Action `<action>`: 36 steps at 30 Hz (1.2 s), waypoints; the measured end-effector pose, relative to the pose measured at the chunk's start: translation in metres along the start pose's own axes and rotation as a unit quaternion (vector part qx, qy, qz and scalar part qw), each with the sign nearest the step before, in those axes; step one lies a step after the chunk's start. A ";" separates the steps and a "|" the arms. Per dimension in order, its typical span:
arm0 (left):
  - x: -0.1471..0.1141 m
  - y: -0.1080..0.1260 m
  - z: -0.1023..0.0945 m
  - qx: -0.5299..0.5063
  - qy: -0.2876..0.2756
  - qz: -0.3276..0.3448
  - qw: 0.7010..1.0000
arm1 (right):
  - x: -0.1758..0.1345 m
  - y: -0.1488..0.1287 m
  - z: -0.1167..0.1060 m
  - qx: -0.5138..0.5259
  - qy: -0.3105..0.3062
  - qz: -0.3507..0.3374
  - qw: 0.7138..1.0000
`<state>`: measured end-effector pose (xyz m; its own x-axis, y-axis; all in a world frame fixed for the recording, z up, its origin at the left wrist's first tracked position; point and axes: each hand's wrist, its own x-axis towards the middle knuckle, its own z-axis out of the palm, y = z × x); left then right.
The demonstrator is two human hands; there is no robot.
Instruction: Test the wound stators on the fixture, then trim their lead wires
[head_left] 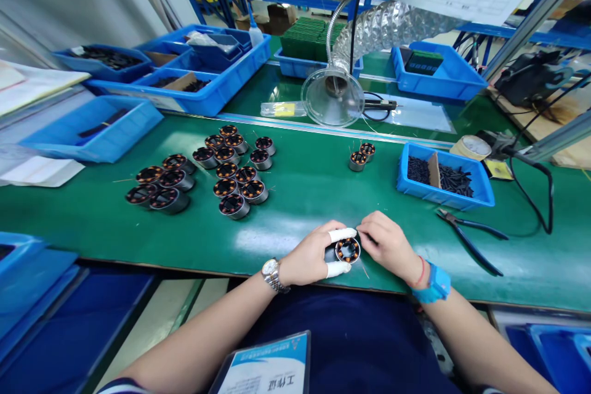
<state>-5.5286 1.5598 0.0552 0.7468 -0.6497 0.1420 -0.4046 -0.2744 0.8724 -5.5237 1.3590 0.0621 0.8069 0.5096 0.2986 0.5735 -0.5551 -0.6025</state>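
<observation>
In the head view, a small motor stator (348, 258), a metal ring with copper windings inside, rests near the table's front edge. My left hand (310, 255) grips it from the left, with white finger cots on thumb and index finger to either side of the ring. My right hand (386, 245) is closed in a pinch at the stator's upper right edge. Whatever lies between its fingertips is too small to make out, perhaps a thin wire. A fine wire end sticks out below the ring.
Several more stators (253, 191) stand in groups at the left, and a few (357, 160) behind my hands. To the right are a blue bin (446, 199) of black sleeves and cutting pliers (468, 240). A clear fume hood (318, 104) hangs at the back.
</observation>
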 end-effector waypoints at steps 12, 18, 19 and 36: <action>-0.004 -0.002 0.005 -0.023 0.043 -0.045 0.998 | 0.011 -0.005 -0.016 0.278 -0.130 0.293 0.906; -0.007 -0.001 0.007 -0.006 0.045 -0.052 0.998 | 0.011 -0.009 -0.009 0.230 -0.106 0.288 0.924; -0.008 -0.001 0.009 0.005 0.051 -0.055 0.997 | 0.011 -0.009 -0.007 0.204 -0.094 0.276 0.935; -0.017 0.011 -0.006 -0.331 -0.039 -0.126 0.934 | -0.009 -0.019 -0.034 -0.057 -0.032 -0.152 0.986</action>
<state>-5.5429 1.5721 0.0645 0.7225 -0.6810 -0.1193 0.2143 0.0565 0.9751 -5.5367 1.3426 0.0956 0.5869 0.7018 0.4038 0.8027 -0.4390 -0.4036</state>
